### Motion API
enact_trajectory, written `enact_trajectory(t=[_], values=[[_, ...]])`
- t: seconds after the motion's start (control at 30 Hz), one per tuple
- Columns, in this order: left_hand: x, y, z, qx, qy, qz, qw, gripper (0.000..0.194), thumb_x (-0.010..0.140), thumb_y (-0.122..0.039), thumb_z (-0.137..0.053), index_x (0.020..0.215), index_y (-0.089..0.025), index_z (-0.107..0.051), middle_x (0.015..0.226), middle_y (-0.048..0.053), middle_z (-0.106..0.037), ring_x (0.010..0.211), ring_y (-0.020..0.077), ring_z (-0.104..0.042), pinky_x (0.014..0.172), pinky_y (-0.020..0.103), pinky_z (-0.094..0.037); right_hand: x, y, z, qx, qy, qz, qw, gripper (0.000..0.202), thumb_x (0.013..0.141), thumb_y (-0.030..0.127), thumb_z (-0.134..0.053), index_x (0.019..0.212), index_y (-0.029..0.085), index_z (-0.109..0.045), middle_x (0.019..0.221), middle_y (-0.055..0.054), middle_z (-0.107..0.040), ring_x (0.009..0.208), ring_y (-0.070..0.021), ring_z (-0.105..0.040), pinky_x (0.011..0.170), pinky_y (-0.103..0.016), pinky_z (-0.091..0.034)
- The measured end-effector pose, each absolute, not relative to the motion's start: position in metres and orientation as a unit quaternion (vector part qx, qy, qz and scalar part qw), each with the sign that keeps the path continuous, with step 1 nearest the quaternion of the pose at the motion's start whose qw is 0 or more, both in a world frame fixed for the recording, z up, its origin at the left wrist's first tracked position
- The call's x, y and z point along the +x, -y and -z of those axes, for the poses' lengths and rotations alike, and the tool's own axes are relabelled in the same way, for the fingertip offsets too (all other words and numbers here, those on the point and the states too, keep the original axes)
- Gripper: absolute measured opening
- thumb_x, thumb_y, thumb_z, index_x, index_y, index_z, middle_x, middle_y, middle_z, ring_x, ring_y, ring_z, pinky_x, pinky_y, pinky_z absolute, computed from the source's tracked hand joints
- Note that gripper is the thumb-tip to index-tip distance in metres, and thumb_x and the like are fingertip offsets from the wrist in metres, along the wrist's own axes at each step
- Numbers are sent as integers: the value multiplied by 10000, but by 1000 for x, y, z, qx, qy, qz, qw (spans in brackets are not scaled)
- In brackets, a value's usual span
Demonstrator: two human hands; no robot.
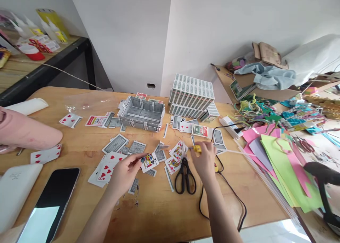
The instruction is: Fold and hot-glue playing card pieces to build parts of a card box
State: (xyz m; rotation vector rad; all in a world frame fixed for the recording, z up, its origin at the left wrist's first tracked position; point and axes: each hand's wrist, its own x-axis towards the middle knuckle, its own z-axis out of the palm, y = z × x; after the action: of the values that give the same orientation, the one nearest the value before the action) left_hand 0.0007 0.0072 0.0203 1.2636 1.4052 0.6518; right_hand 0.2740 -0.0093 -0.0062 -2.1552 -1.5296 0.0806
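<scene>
From here the phone (50, 206) and pink bottle (29, 129) run past the left view's edge, and the scissors' (185, 179) tips blur over cards (174, 161).

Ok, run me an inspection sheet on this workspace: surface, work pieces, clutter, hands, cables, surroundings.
Surface: wooden table, small dark scraps near its front.
Work pieces: open box covered in card backs; loose cards spread around it, some overlapping; packs stacked behind.
Clutter: scissors lying between the hands; phone and pink bottle at left.
Left hand: grip on a jack.
Right hand: grip on a yellow tool.
Cables: black cable loops past the right hand; power strip behind it. Damage: nothing seen.
Surroundings: shelf with bottles at left; coloured paper at right.
</scene>
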Motion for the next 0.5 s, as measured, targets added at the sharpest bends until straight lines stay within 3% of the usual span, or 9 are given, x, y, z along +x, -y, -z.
enact_trajectory(t=[0.13,0.2,0.3,0.5], values=[[-1,-6,-20,542,-593,-276,528,396,752,-366,-512,1068,-168,-645,1093,87,-675,962,245,-638,820,327,-515,230,-6,7,-662,678,-127,294,301,763,219,-582,1059,250,-632,1033,-82,-559,949,-242,-480,811,-380,-427],[-3,-6,-19,546,-596,-272,522,389,752,-360,-513,1065,-171,-647,1093,85,-675,959,241,-639,819,324,-516,217,-15,8,-634,690,-154,312,182,790,206,-559,911,247,-688,951,-66,-606,900,-220,-508,799,-354,-436],[-6,-5,-18,549,-594,-275,520,386,760,-363,-508,1063,-169,-647,1098,85,-673,958,238,-639,826,325,-513,217,-29,2,-657,645,-159,356,176,816,232,-529,794,211,-702,842,-64,-648,819,-198,-552,779,-329,-443],[-7,-3,-19,545,-595,-280,519,367,740,-377,-532,1019,-181,-669,1040,76,-697,926,242,-649,802,324,-521,255,-50,-22,-708,567,-261,331,287,809,313,-491,970,188,-693,830,-53,-711,651,-165,-589,666,-290,-457]])
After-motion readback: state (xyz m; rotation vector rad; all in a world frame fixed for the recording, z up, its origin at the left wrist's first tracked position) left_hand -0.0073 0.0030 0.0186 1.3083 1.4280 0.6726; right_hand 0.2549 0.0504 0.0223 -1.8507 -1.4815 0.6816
